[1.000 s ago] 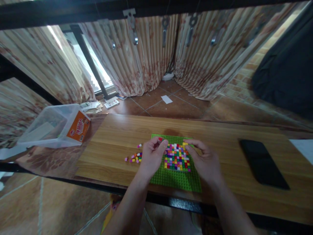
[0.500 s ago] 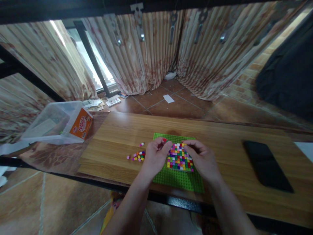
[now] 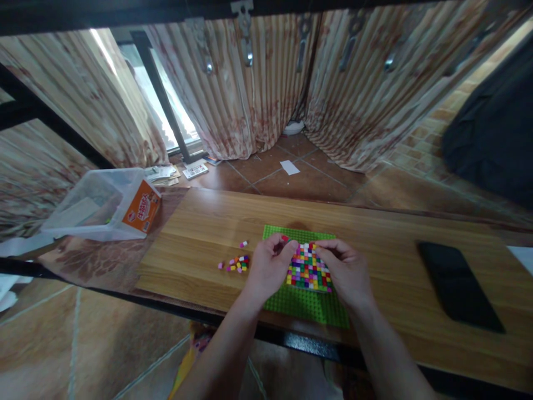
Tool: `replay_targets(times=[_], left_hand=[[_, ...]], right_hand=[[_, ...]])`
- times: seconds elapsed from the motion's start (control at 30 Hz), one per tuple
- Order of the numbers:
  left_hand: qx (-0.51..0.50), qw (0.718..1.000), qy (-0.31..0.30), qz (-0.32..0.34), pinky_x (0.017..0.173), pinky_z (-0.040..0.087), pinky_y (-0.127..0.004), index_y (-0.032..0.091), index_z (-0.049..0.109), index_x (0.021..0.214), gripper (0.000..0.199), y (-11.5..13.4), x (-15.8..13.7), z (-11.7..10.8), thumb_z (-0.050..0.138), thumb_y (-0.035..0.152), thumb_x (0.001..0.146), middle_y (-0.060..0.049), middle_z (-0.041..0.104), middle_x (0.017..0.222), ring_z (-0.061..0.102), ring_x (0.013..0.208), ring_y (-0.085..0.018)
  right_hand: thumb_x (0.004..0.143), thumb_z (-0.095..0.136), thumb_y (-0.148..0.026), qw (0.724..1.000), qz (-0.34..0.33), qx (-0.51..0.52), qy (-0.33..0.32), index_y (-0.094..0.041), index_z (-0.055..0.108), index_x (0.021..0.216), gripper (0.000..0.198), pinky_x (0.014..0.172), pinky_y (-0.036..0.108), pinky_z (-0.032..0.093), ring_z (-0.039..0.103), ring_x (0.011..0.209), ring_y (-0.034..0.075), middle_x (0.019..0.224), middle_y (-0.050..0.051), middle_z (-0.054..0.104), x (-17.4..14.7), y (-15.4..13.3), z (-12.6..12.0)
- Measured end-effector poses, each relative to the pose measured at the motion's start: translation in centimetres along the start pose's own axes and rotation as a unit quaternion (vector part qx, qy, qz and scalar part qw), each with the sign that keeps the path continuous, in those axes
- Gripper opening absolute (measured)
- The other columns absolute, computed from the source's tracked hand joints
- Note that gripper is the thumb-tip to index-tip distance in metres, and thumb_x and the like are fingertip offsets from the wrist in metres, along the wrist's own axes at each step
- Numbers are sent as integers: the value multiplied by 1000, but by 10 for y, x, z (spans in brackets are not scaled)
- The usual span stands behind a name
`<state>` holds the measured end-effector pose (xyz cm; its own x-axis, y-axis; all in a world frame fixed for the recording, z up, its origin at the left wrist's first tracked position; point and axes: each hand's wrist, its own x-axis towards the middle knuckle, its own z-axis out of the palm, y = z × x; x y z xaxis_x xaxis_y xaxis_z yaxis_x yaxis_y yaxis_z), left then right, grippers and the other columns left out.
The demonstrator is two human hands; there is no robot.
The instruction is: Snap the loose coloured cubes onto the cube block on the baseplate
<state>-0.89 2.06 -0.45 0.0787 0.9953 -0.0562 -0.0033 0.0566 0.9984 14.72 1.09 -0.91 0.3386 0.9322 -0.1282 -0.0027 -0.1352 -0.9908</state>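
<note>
A square patch of small multicoloured building bricks [image 3: 308,272] lies over the green studded baseplate [image 3: 306,311]. My left hand [image 3: 270,269] is closed at its far left corner, thumb and fingers bent together. A red brick [image 3: 285,238] shows by those fingertips. On the other side, my right hand [image 3: 345,272] pinches the far right corner, with the thumb on top of the bricks. The undersides of both grips are hidden. Left of my left hand, a small pile of loose bricks [image 3: 239,264] lies on the wooden table [image 3: 200,222].
A black phone-like slab [image 3: 460,286] lies on the table's right part. Beyond its left end stands a clear plastic bin [image 3: 95,205] with an orange label. Papers [image 3: 162,174] lie on the tiled floor near the curtains [image 3: 233,100]. A metal rail [image 3: 300,344] runs along the near edge.
The whole view has shifted slightly, so things appear a little further right. Both hands stay at the same corners of the brick patch, with hardly any finger movement.
</note>
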Motion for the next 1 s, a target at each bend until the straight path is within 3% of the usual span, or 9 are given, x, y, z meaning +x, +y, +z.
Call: replay_targets(times=[0.37,0.57,0.67,0.8,0.9,1.0], left_hand=[[31,999,-1,10,56,33,-24,17,59,71,26,-1,-1,0,62,37,88,5,49,62,44,58,-10],[74,996,-7,44,56,34,-24,17,60,73,26,3,-5,-2,62,37,91,4,51,63,45,59,-11],[113,991,-8,73,57,35,-25,17,61,72,27,6,-7,-2,62,37,92,4,53,63,46,59,-11],[203,969,-3,142,62,38,-26,18,62,70,24,10,-8,-3,65,30,91,3,56,65,52,64,-12],[271,945,-11,182,66,41,-26,18,65,77,11,10,-10,-4,64,16,88,1,62,72,58,70,-14],[333,917,-20,218,69,43,-27,18,67,86,11,7,-11,-5,61,8,85,-2,66,80,61,75,-16]], right_hand=[[60,83,-39,999,-4,32,-6,-22,77,72,21,61,28,50,64,64,16,72,2,76,1,11,-1],[67,83,-44,999,-27,7,-34,-23,80,83,27,69,33,53,67,72,19,81,3,78,3,17,-11],[74,80,-45,995,-94,-34,-5,-25,80,91,26,79,38,55,69,83,21,91,4,78,1,15,-15],[82,75,-42,964,-237,-121,1,-29,80,92,17,97,43,51,68,105,24,107,5,76,-8,5,-12],[84,75,-43,942,-283,-180,-19,-29,79,96,18,95,44,51,67,102,24,104,5,75,-17,-1,-5],[86,73,-42,931,-293,-217,-30,-29,79,96,17,91,43,52,67,97,25,98,5,76,-23,-3,2]])
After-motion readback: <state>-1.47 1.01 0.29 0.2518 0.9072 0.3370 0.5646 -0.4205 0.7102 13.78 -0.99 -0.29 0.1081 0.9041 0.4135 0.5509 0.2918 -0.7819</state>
